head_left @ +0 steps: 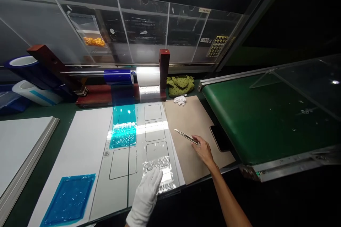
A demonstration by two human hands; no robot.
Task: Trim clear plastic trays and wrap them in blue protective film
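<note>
My left hand (146,195), in a white glove, lies flat with fingers stretched on the near end of a clear film strip (159,165) that runs down a white panel (121,165) from a clear film roll (148,76). Beside it a blue film strip (123,127) comes off a blue roll (118,77) and ends crumpled mid-panel. My bare right hand (203,149) rests on brown cardboard (195,127), fingers closed on a slim metal knife (185,136) pointing away to the left.
A cut blue film piece (69,198) lies at the near left. A stack of white panels (18,149) sits further left. A dark phone (220,138) lies beside a green conveyor belt (261,120). Spare tape rolls (32,88), a green pouch (180,85) and a white glove (181,100) lie behind.
</note>
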